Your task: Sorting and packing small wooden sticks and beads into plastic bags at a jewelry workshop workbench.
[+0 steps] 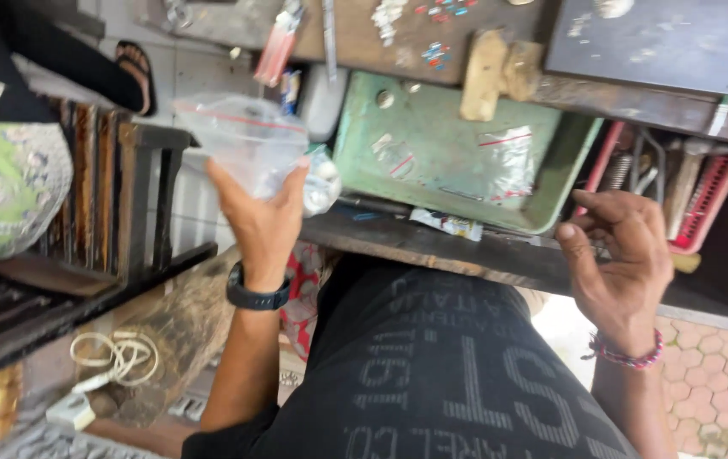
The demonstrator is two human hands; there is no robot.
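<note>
Up in front of the person's chest, the left hand (262, 208) is raised with its fingers wrapped around a clear plastic zip bag (241, 140) with a red seal strip; the bag stands upright above the palm, and what is inside is too blurred to make out. A black wristwatch (257, 297) sits on that wrist. Just beyond the left hand's fingertips lies a second crumpled clear bag (323, 183) at the edge of the wooden table (432, 242).

Off to the other side, the right hand (623, 255) is at the table's front edge with its fingers curled loosely inward, thumb toward the fingertips; it may be pinching something small, but I cannot tell from this view. A beaded bracelet (628, 353) circles that wrist.

Between the two hands and a little farther out sits a green metal tray (432, 144) holding flat clear bags. Past the right hand stands a red plastic basket (708, 204) with tools in it. To the outside of the left hand is a dark wooden rack (126, 195).
</note>
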